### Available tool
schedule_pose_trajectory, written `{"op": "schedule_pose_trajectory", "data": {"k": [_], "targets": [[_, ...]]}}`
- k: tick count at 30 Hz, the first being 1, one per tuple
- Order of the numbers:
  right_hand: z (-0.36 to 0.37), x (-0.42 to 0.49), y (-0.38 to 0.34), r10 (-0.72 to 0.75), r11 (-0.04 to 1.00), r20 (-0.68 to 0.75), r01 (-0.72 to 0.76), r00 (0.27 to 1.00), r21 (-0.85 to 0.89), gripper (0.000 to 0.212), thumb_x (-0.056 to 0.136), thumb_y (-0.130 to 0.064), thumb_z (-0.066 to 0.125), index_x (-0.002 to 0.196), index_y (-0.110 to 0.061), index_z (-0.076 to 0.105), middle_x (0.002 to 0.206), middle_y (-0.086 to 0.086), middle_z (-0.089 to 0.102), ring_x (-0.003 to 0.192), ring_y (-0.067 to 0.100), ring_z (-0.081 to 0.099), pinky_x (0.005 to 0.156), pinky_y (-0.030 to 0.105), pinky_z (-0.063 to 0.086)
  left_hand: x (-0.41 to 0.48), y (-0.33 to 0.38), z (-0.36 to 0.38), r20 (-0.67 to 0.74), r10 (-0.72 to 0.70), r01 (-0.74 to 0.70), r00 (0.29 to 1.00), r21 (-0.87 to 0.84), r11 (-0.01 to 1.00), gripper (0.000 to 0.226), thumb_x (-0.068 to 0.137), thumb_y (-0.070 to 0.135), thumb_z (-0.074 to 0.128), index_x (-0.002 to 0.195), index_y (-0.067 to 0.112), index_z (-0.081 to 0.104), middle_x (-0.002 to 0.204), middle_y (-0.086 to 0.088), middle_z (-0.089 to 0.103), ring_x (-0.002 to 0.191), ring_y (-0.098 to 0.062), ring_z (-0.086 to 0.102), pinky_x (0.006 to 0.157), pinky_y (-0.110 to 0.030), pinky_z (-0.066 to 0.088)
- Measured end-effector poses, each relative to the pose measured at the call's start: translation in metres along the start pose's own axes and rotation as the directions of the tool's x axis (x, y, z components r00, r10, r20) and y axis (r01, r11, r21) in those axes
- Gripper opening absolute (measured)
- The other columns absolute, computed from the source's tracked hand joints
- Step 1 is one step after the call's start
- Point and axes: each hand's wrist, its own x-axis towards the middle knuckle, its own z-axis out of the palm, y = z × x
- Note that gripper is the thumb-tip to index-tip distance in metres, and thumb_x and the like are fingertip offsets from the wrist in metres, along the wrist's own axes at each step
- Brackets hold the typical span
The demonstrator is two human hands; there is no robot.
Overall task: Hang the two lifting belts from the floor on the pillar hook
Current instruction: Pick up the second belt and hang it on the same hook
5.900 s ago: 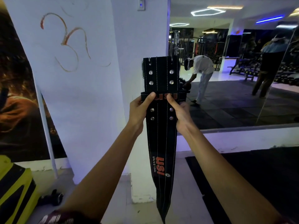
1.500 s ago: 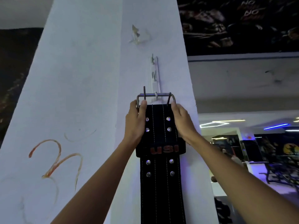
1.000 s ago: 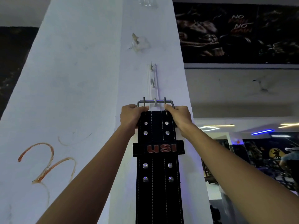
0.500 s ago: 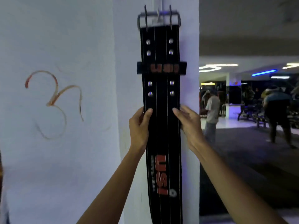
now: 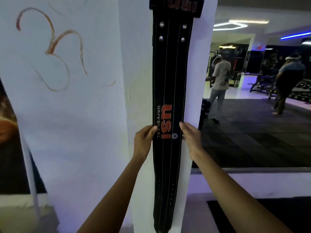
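A long black lifting belt (image 5: pixel 168 81) with an orange "USI" logo hangs straight down the narrow face of the white pillar (image 5: pixel 138 64). Its buckle end and the hook are above the top of the view. My left hand (image 5: pixel 143 140) pinches the belt's left edge at the logo, thumb on the front. My right hand (image 5: pixel 191 138) holds the right edge at the same height. The belt's tapered tail with its punched holes hangs free below my hands. No second belt is in view.
An orange symbol (image 5: pixel 55 49) is drawn on the pillar's wide left face. To the right the gym floor opens out, with two people (image 5: pixel 218 81) standing among benches and racks. A dark floor mat (image 5: pixel 269 216) lies at the lower right.
The belt went from raised in my hands to hanging by its buckle on the hook. My hands slid down its edges from below the rivets to the logo, and my view dropped.
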Motion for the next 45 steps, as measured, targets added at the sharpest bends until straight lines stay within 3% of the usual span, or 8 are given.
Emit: {"op": "schedule_pose_trajectory", "data": {"k": [5, 9, 18, 28, 36, 40, 42, 45], "targets": [[-0.025, -0.07, 0.089, 0.347, 0.924, -0.128, -0.362, 0.929, -0.125, 0.052, 0.096, -0.036, 0.04, 0.129, 0.004, 0.045, 0.131, 0.026, 0.049, 0.118, 0.035, 0.049, 0.094, 0.041, 0.039, -0.096, -0.066, -0.045, -0.23, -0.252, 0.286, 0.94, 0.128, 0.95, 0.024, 0.094, 0.023, 0.053, 0.11, 0.008, 0.063, 0.105, -0.012, 0.067, 0.099, -0.026, 0.064, 0.086, -0.04, 0.052], [-0.035, -0.165, 0.164, 0.759, 0.639, 0.058, -0.725, 0.649, -0.257, 0.049, 0.097, -0.04, 0.032, 0.123, -0.005, 0.054, 0.132, 0.011, 0.057, 0.111, 0.025, 0.053, 0.079, 0.032, 0.036, -0.224, -0.115, -0.097, -0.328, -0.528, 0.59, 0.783, 0.124, 0.798, 0.01, 0.093, 0.015, 0.053, 0.097, 0.01, 0.061, 0.095, -0.012, 0.063, 0.08, -0.021, 0.062, 0.067, -0.032, 0.049], [0.065, -0.308, 0.242, 0.916, 0.396, 0.29, -0.736, 0.277, -0.549, 0.029, 0.097, -0.033, 0.034, 0.079, -0.02, 0.053, 0.101, 0.001, 0.06, 0.09, 0.019, 0.053, 0.061, 0.023, 0.031, -0.424, -0.138, -0.225, -0.505, -0.766, 0.881, 0.398, -0.021, 0.472, 0.014, 0.094, 0.012, 0.051, 0.084, 0.008, 0.06, 0.085, -0.012, 0.062, 0.07, -0.019, 0.057, 0.055, -0.023, 0.045], [0.155, -0.369, 0.389, 0.973, 0.228, 0.177, -0.732, 0.148, -0.642, 0.027, 0.096, -0.03, 0.038, 0.084, -0.019, 0.059, 0.117, 0.01, 0.064, 0.095, 0.021, 0.057, 0.064, 0.025, 0.039, -0.478, -0.284, -0.313, -0.422, -0.905, 0.948, 0.054, -0.264, 0.179, 0.013, 0.089, 0.009, 0.054, 0.082, 0.005, 0.064, 0.076, -0.01, 0.063, 0.066, -0.021, 0.058, 0.06, -0.028, 0.047], [0.162, -0.427, 0.74, 0.986, 0.144, 0.035, -0.721, 0.165, -0.678, 0.029, 0.095, -0.018, 0.04, 0.112, -0.006, 0.059, 0.119, 0.019, 0.061, 0.075, 0.02, 0.053, 0.06, 0.025, 0.034, -0.532, -0.641, -0.323, -0.214, -0.963, 0.675, -0.166, -0.736, 0.047, 0.029, 0.096, 0.009, 0.043, 0.068, 0.005, 0.047, 0.041, -0.004, 0.045, 0.034, -0.014, 0.045, 0.039, -0.019, 0.039], [0.161, -0.462, 0.892, 0.952, 0.228, 0.071, -0.534, 0.297, -0.814, 0.029, 0.095, -0.017, 0.04, 0.11, -0.001, 0.059, 0.128, 0.024, 0.054, 0.1, 0.025, 0.05, 0.077, 0.03, 0.04, -0.543, -0.794, -0.326, -0.077, -0.978, 0.311, -0.195, -0.95, 0.013, 0.044, 0.096, 0.045, 0.04, 0.116, 0.007, 0.052, 0.093, -0.018, 0.055, 0.08, -0.029, 0.058, 0.068, -0.042, 0.043], [0.16, -0.473, 0.936, 0.945, 0.272, 0.136, -0.483, 0.298, -0.832, 0.034, 0.096, -0.021, 0.039, 0.116, 0.001, 0.057, 0.128, 0.019, 0.054, 0.114, 0.03, 0.05, 0.088, 0.032, 0.038, -0.54, -0.843, -0.335, -0.168, -0.936, 0.426, -0.31, -0.905, 0.021, 0.057, 0.095, 0.041, 0.046, 0.139, 0.008, 0.037, 0.136, -0.017, 0.045, 0.119, -0.035, 0.049, 0.083, -0.04, 0.044], [0.154, -0.485, 0.955, 0.94, 0.322, 0.231, -0.436, 0.249, -0.84, 0.037, 0.097, -0.023, 0.036, 0.109, 0.003, 0.061, 0.117, 0.021, 0.06, 0.101, 0.025, 0.053, 0.083, 0.029, 0.035, -0.53, -0.863, -0.338, -0.401, -0.793, 0.527, -0.459, -0.841, 0.12, 0.046, 0.092, 0.025, 0.055, 0.13, 0.0, 0.045, 0.133, -0.021, 0.052, 0.123, -0.035, 0.049, 0.087, -0.031, 0.049]]}}
